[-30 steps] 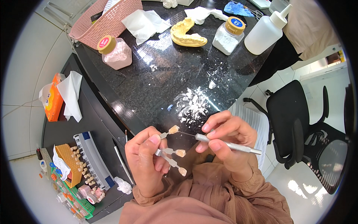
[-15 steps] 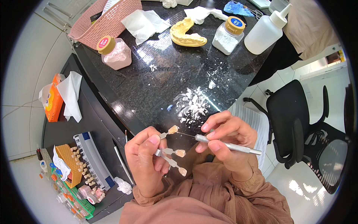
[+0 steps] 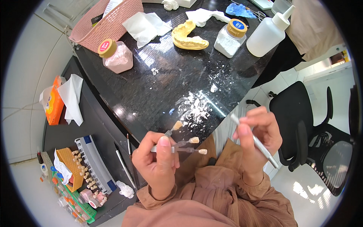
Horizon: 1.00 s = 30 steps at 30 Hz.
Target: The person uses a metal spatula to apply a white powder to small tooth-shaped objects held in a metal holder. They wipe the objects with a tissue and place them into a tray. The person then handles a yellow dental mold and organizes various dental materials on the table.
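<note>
Swung away to the right since half a second ago, the right hand (image 3: 262, 130) has drawn its slim silver tool (image 3: 261, 146) clear of the tabs, and the left hand (image 3: 157, 159) has shifted slightly rightward with them. From the head view, I see the right thumb and fingers closed round the tool, its long axis slanting steeply from upper left to lower right. Left thumb and fingers pinch three tooth-tipped tabs (image 3: 185, 143) by their stems, near the edge of the black tabletop (image 3: 162, 81); they fan rightward, the top one angled up, the middle rising slightly, the lowest nearly level. Scattered white crumbs (image 3: 194, 109) lie just beyond. White lettering shows on the red lid label of the pink-powder jar (image 3: 119, 58) and the blue one of the white-powder jar (image 3: 228, 42); an orange packet (image 3: 56, 108) carries a printed design.
</note>
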{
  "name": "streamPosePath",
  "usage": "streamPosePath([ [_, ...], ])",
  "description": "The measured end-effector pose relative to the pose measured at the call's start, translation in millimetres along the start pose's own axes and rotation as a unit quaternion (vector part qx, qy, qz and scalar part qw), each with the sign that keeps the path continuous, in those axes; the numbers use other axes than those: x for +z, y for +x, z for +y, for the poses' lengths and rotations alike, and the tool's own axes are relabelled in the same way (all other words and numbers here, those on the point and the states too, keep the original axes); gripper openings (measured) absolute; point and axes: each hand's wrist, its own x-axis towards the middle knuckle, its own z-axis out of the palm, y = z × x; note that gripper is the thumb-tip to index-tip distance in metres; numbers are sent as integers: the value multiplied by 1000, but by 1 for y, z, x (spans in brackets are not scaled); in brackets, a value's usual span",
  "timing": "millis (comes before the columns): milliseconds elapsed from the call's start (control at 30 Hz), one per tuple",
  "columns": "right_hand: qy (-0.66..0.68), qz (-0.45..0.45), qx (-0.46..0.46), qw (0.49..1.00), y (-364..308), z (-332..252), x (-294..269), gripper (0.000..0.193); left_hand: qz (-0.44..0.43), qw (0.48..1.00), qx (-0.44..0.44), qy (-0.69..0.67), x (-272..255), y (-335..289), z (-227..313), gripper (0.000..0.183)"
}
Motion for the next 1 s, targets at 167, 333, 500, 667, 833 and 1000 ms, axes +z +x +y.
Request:
streamPosePath([
  [167,-171,-31,-15,985,9,2,-8,13,6,991,83,109,4,-1,-12,23],
  [333,-116,36,-78,990,4,8,-4,15,-9,992,60,113,5,-1,-5,17],
  [500,-185,-36,-78,979,10,4,-9,18,6,986,125,113,7,0,-11,26],
  [667,-256,-133,-249,925,50,-7,-13,23,15,992,109,67,4,-2,-14,26],
  [833,-387,-290,-360,798,112,-1,-8,14,-5,994,98,49,3,-3,-10,26],
  [1000,-503,-357,-417,667,132,-9,7,16,-6,995,87,44,1,-2,-11,25],
])
